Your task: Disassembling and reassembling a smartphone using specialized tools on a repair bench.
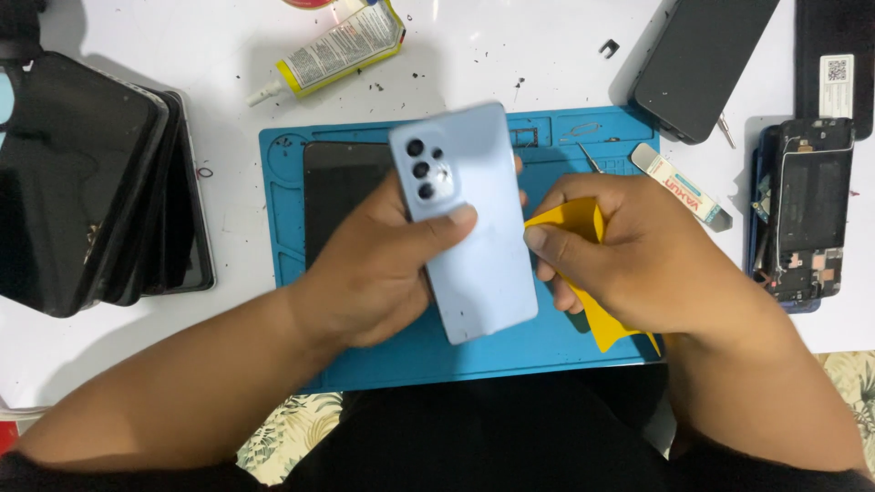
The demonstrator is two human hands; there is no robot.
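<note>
Got my left hand (383, 264) clamped round the light-blue phone (469, 219), back up, long axis running away from me, right hand (638, 255) pinching a yellow cloth (583, 223) against its right edge.

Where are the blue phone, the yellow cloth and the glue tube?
light blue phone (483, 246), head view, on the middle of its back cover.
yellow cloth (574, 221), head view, on its upper fold.
glue tube (342, 47), head view, on its label.

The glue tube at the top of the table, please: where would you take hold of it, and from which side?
Take the glue tube across its wide labelled body, coming from above: it lies flat and slanted, nozzle pointing lower left, apart from the blue mat, with bare table either side.
</note>
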